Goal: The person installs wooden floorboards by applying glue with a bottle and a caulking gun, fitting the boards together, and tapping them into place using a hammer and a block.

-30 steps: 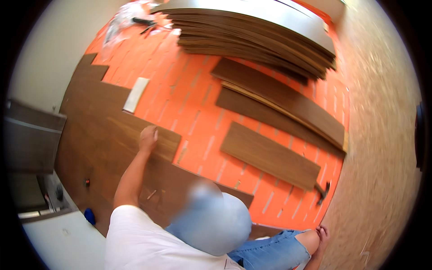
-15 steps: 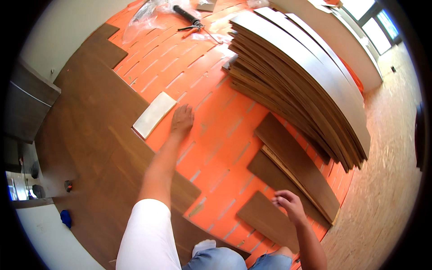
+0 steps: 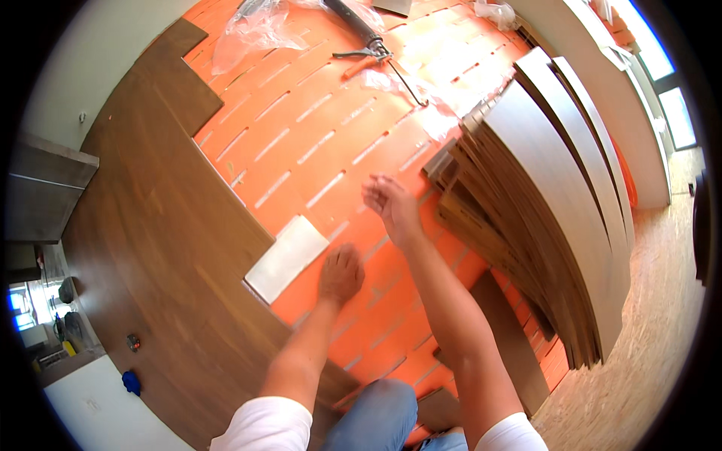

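My left hand (image 3: 342,274) leans on the orange slotted underlay (image 3: 301,158), fingers down against it and holding nothing. Just left of it lies a pale, flat rectangular piece (image 3: 286,259), its end at the edge of the laid brown plank floor (image 3: 173,225). Farther ahead my right hand (image 3: 391,207) hovers over the underlay, fingers loosely bent and apart, with nothing in them. Beyond it, on the underlay, rests a caulking gun (image 3: 370,46) with a dark barrel and a long thin nozzle pointing toward me.
A tall fanned stack of planks (image 3: 549,195) stands to the right. Loose planks (image 3: 511,338) lie beside my right forearm. Crumpled clear plastic (image 3: 252,34) is at the far left. A blue object (image 3: 131,382) and a small dark tool (image 3: 133,343) sit on the brown floor.
My right hand has swung from the loose planks at lower right forward over the underlay. My left hand stays down beside the pale piece. The view has shifted, bringing the caulking gun closer.
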Tool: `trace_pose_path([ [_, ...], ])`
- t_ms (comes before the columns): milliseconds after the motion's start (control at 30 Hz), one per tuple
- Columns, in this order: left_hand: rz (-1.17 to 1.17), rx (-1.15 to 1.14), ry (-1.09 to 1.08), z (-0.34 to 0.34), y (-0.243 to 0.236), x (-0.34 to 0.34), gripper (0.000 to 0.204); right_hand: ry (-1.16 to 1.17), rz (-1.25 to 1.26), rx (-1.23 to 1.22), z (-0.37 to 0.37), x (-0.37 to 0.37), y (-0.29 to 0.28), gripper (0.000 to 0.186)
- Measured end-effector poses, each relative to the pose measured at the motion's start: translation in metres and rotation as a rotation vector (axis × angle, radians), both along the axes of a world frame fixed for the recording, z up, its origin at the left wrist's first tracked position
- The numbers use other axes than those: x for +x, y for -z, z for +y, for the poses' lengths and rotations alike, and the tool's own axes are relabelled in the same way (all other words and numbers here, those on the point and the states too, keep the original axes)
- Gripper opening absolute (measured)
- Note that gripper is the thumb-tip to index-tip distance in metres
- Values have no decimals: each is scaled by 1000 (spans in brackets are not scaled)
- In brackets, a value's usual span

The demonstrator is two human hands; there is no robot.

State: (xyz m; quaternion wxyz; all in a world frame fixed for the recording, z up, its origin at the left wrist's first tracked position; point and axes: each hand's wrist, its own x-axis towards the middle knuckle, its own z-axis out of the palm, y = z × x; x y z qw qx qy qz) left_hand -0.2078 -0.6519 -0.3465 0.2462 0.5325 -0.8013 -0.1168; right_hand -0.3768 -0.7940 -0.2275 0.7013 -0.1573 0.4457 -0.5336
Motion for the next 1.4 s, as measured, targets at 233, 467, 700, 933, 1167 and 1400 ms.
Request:
trace_pose_path([
  [233,-8,26,-6,-7,-18,-3,39,140,5,-21,-233,-8,24,40],
  [467,-3,96,31,-1,-8,-3,38,268,127,119,-406,-2,88,45],
  [700,-21,159,-1,-1,-11,8,40,499,-377,-7,-471,32,108,36],
  [933,38,117,-11,-2,-13,-3,39,485,-623,-209,-479,34,75,35],
  [1167,6,109,-23,-3,-9,1,39,306,290,-348,-372,83,-110,30],
  [1400,4,67,-14,-3,-18,4,39,431,492,-474,-200,49,-187,46],
])
